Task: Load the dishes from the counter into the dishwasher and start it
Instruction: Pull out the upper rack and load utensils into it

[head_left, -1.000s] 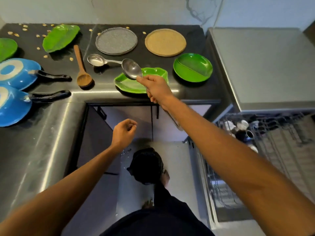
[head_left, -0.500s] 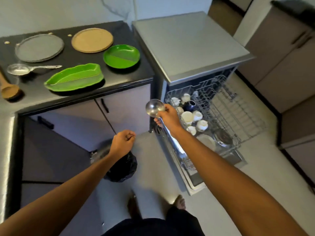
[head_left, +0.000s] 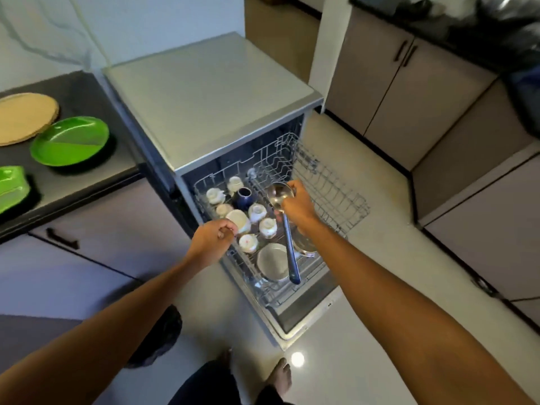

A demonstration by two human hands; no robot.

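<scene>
Right hand (head_left: 298, 205) holding ladle (head_left: 287, 241) over rack (head_left: 336, 197), left hand (head_left: 214, 235) near its edge

One dishwasher (head_left: 210, 112) stands open, with one wire rack (head_left: 336, 200) pulled out. In the rack sit seven pale cups (head_left: 257, 213), as far as they can be counted, and one dark blue cup (head_left: 244, 198). There are also two larger round vessels: one pale bowl (head_left: 273, 263) and one metal bowl (head_left: 306, 249), which is partly hidden. One steel ladle (head_left: 285, 232) is over the rack. Near the right edge of the surface (head_left: 84, 93) lie three plates: one round tan plate (head_left: 24, 118), one round green plate (head_left: 70, 140) and one leaf-shaped green plate (head_left: 11, 185), which is cut off at the picture's left. Two hands show, the left hand (head_left: 214, 235) and the right hand (head_left: 298, 206).
</scene>
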